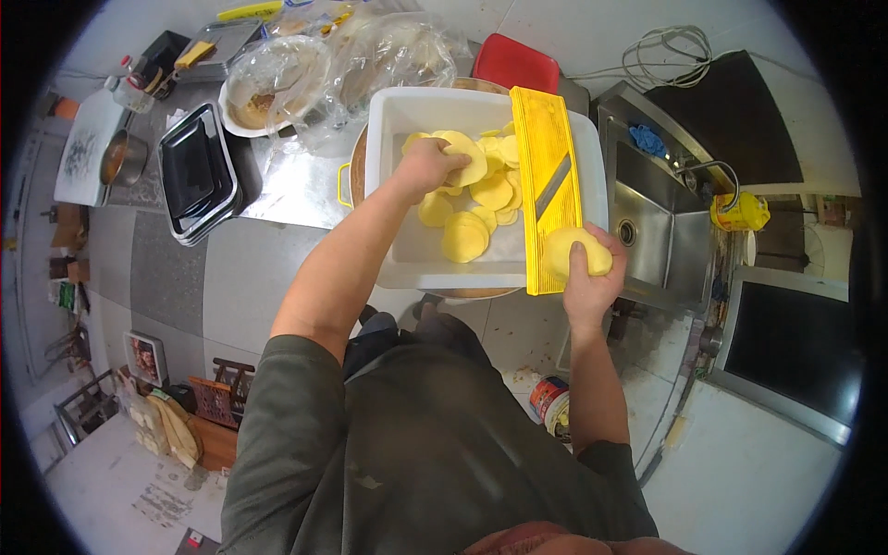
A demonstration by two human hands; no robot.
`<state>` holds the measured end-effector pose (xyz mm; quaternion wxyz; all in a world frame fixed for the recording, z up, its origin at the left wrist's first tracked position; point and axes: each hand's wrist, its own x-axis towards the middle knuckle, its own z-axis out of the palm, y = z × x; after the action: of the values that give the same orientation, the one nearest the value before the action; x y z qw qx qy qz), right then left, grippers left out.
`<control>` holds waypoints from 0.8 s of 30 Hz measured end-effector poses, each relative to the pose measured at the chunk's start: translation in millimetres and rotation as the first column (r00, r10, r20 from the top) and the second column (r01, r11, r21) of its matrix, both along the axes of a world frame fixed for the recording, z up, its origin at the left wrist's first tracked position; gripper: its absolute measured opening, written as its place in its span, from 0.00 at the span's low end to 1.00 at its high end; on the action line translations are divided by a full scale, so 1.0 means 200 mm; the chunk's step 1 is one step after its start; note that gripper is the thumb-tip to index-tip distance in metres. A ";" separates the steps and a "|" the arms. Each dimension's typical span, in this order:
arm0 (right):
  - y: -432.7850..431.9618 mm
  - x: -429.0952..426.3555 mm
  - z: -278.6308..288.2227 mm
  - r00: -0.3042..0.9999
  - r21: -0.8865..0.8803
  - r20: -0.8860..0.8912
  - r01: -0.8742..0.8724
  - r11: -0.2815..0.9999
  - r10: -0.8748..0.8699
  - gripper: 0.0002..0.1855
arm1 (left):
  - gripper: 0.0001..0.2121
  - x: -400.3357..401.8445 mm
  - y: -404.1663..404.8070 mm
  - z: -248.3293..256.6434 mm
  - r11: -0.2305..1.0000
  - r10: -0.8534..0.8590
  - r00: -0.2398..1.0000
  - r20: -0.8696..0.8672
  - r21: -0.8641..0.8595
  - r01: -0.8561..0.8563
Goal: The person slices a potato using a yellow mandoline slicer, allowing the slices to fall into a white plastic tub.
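My left hand [424, 168] pinches a potato slice [466, 158] over the left part of a white plastic tub [416, 272]. Loose potato slices [465, 237] lie in the tub, some overlapping. A yellow mandoline slicer [548, 152] with a slanted metal blade [553, 189] rests across the tub's right side. At the slicer's near end, my right hand [598, 281] grips a peeled potato [579, 253]. Contact between the potato's underside and the slicer is hidden.
A steel sink [652, 222] with a tap [721, 173] stands to the right. Black trays [198, 166], a plastic-covered bowl [274, 90] and a red board or tray [517, 64] are on the counter. On the floor sits a bucket [550, 402].
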<state>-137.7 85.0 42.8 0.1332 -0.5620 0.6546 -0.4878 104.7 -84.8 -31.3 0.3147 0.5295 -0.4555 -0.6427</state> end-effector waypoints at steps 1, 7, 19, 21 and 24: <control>0.00 0.00 0.00 0.999 -0.013 0.037 -0.015 1.000 0.016 0.16 | 0.15 0.01 0.00 -0.01 1.000 -0.006 1.000 0.004 0.000 0.006; -0.01 0.00 -0.04 0.994 -0.094 0.087 -0.059 0.994 0.068 0.16 | 0.19 0.05 -0.03 -0.01 0.975 -0.182 0.913 0.366 -0.052 0.215; 0.01 0.02 0.01 0.981 0.014 0.194 -0.019 1.000 0.016 0.16 | 0.35 -0.51 -0.10 -0.03 0.454 -0.052 0.539 0.841 -0.461 0.762; 0.01 0.01 -0.01 0.963 -0.073 0.245 -0.098 0.992 0.113 0.16 | 0.33 -0.55 -0.07 -0.03 0.440 -0.154 0.373 0.915 -0.275 0.855; 0.01 0.00 -0.02 0.977 -0.061 0.191 -0.082 0.995 0.092 0.16 | 0.31 -0.50 0.00 -0.05 0.410 -0.198 0.293 0.935 -0.192 0.891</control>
<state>-138.4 87.3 39.1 0.2025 -0.5434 0.6002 -0.5508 3.7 -84.2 -42.2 -0.0286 0.3696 -0.9146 -0.1615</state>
